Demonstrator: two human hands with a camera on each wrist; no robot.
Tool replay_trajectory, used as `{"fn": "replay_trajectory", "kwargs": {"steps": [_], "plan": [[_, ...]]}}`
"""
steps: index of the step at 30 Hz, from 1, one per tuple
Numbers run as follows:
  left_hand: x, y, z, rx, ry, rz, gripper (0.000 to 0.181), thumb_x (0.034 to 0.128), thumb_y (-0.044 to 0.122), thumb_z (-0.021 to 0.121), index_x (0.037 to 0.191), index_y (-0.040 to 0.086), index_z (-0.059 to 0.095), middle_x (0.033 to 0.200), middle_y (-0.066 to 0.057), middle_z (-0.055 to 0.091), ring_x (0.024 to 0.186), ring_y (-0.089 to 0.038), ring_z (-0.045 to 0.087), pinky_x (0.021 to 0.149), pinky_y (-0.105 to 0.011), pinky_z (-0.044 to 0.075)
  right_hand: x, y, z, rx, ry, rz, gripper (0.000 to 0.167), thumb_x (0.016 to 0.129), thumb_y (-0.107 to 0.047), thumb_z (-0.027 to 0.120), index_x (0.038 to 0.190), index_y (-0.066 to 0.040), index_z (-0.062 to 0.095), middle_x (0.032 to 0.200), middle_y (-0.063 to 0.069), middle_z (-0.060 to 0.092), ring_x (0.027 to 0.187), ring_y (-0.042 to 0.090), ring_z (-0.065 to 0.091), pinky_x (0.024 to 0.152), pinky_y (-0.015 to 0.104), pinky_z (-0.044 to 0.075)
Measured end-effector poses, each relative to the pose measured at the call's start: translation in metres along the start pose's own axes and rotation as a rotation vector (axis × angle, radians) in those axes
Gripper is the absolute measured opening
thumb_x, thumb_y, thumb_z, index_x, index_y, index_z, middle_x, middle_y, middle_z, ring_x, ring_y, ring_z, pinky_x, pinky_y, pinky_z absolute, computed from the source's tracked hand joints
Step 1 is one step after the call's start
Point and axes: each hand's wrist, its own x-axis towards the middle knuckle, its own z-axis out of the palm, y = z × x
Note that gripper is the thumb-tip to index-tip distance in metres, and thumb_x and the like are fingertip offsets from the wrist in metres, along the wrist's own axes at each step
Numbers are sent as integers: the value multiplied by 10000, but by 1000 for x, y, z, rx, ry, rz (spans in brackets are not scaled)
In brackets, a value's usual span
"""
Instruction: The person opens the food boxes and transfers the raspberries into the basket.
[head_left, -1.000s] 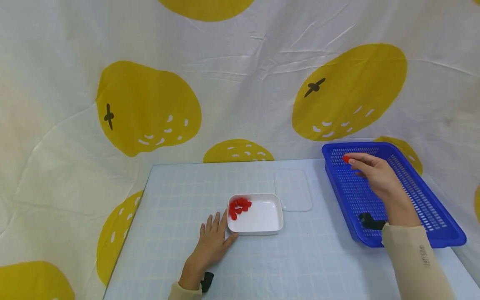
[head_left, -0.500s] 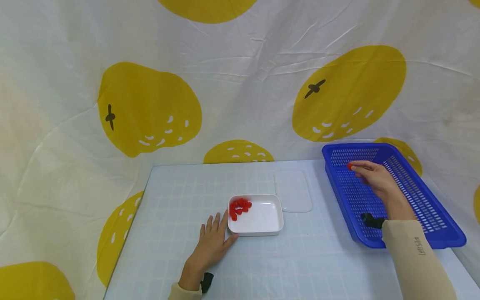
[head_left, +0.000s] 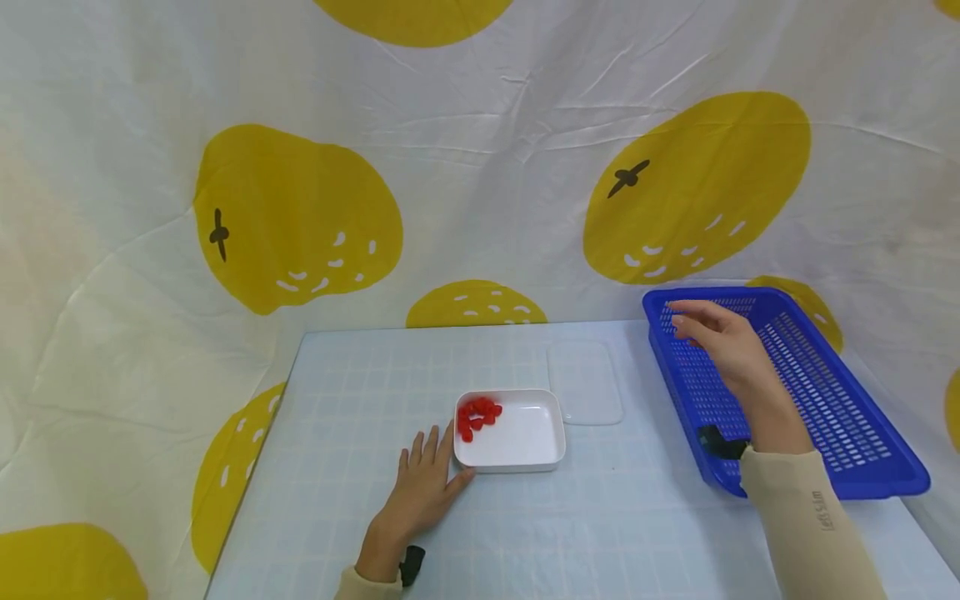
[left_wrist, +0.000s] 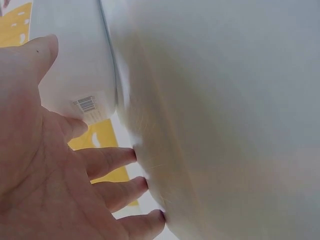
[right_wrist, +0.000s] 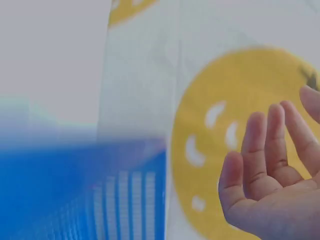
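Note:
My left hand (head_left: 422, 487) lies with fingers spread on the table, its thumb and index finger against the left side of a shallow white dish (head_left: 525, 433). Several small red pieces (head_left: 480, 410) of unclear kind are gathered in the dish's upper left corner. Over the far left part of a blue slotted plastic basket (head_left: 817, 379) is my right hand (head_left: 723, 342), fingers loosely bent. Nothing shows between those fingers in the right wrist view, where the hand (right_wrist: 280, 190) is seen from the palm side. No loose red piece can be made out in the basket.
A clear flat lid (head_left: 587, 383) lies behind the dish, to its right. The table (head_left: 360, 375) has a pale checked cover. Behind it hangs a white cloth (head_left: 480, 167) with yellow fruit prints. The basket stands at the table's right side.
A red piece pinched in my right hand was lowered into the basket and is no longer in the fingers. The right hand has since risen and shifted left. My left hand stayed still.

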Motion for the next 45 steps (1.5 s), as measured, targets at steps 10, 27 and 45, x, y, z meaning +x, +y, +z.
{"fn": "replay_trajectory", "kwargs": {"steps": [10, 27, 45], "plan": [[-2, 0, 1, 9, 4, -5, 879, 940, 531, 619, 1609, 143, 202, 1611, -199, 252, 1480, -447, 133, 1134, -679, 109, -2, -12, 82, 212, -89, -201, 394, 999, -164, 640, 1352, 4, 589, 951, -3, 673, 874, 173, 636, 785, 235, 537], [0, 1, -1, 22, -18, -12, 871, 954, 563, 578, 1612, 148, 187, 1615, -204, 238, 1482, -453, 119, 1137, -674, 109, -13, 4, 216, 205, -373, -74, 355, 995, -191, 645, 1326, -63, 638, 959, 130, 690, 940, 420, 591, 866, 468, 504], [0, -1, -4, 20, -25, 26, 854, 977, 590, 520, 1617, 149, 164, 1619, -211, 219, 1482, -459, 112, 1138, -674, 98, -17, 30, 278, 138, -574, -185, 290, 954, -86, 677, 1241, -42, 696, 1158, 101, 683, 806, 344, 628, 740, 348, 571]]}}
